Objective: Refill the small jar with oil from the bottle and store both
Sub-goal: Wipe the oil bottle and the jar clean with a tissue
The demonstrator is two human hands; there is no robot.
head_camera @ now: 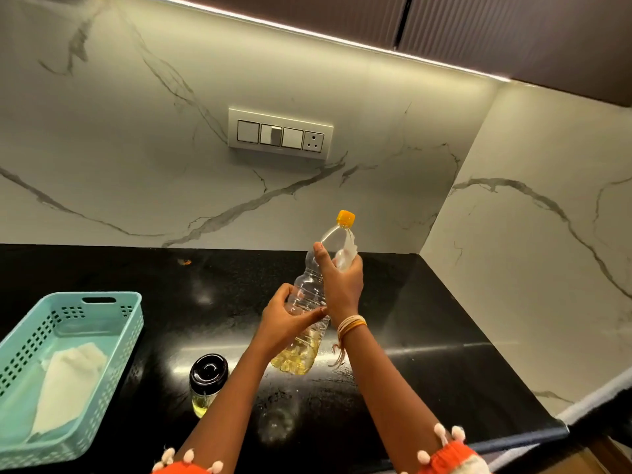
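My left hand [287, 319] wraps the bottle [309, 302] low to steady it; my right hand [342, 278] grips higher, pressing a tissue [347, 253] against it, probably wiping drips. The capped jar [208, 381] stands below-left of my left hand.

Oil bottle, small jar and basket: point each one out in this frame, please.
oil bottle [309, 285]: head view, on its clear ribbed middle.
small jar [208, 369]: head view, on its black lid.
basket [113, 294]: head view, on its turquoise far rim.
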